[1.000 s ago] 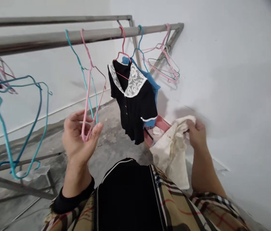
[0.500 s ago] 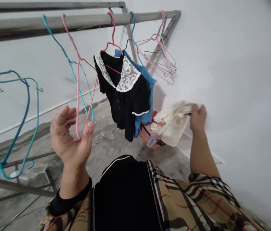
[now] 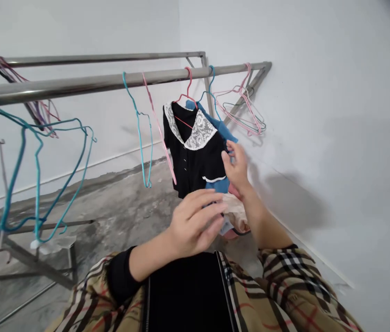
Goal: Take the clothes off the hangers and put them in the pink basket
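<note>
My left hand is in the lower middle, fingers stretched out and apart, holding nothing. My right hand is raised beside the sleeve of a black short-sleeved top with a white lace collar. Its thumb and fingers stand apart and nothing shows in them; whether it touches the clothes I cannot tell. The black top hangs from a red hanger. Behind it hangs a blue garment on a blue hanger. A cream cloth lies below, partly hidden by both hands.
A metal rail crosses ahead, with a bare pink hanger and a turquoise hanger left of the top. Teal hangers hang at the left, pink ones near the white wall. The rack's legs stand lower left.
My left hand has left the pink hanger and moved right. My right hand has let go of the cream cloth and moved left to the hanging clothes. The pink hanger has swung.
</note>
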